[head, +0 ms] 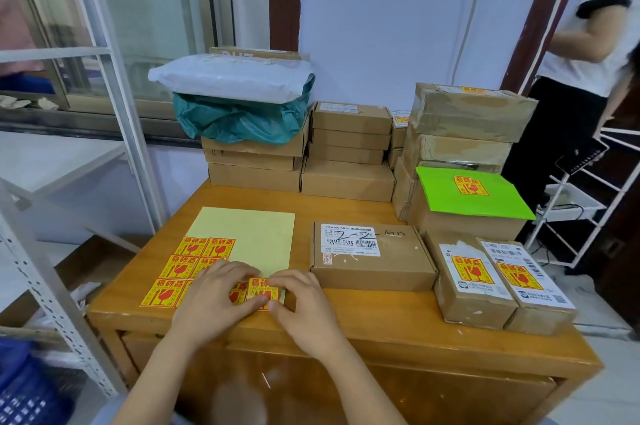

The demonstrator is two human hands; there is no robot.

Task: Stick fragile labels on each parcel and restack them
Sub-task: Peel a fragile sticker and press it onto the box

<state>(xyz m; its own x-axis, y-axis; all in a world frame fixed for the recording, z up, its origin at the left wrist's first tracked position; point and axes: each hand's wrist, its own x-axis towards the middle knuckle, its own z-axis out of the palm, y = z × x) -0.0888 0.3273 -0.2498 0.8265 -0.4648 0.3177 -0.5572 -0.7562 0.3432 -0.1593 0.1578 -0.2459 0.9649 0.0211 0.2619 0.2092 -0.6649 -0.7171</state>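
A pale yellow backing sheet (pixel 256 237) lies on the wooden table (pixel 381 314), with several red-and-yellow fragile labels (pixel 188 265) along its near left part. My left hand (pixel 214 300) presses on the sheet over the labels. My right hand (pixel 304 303) pinches the corner label (pixel 261 288) at the sheet's near right edge. A flat brown parcel (pixel 372 256) with a white barcode sticker lies just right of the sheet, with no fragile label showing. Two labelled brown parcels (pixel 472 277) (pixel 530 281) lie side by side further right.
Stacks of brown boxes (pixel 348 151) line the table's back, with a green bag and a white mailer (pixel 232 78) on the left stack. A green envelope (pixel 474 191) with a label tops a box at right. A person (pixel 588 54) stands beyond it. Metal shelving (pixel 45 286) flanks the left.
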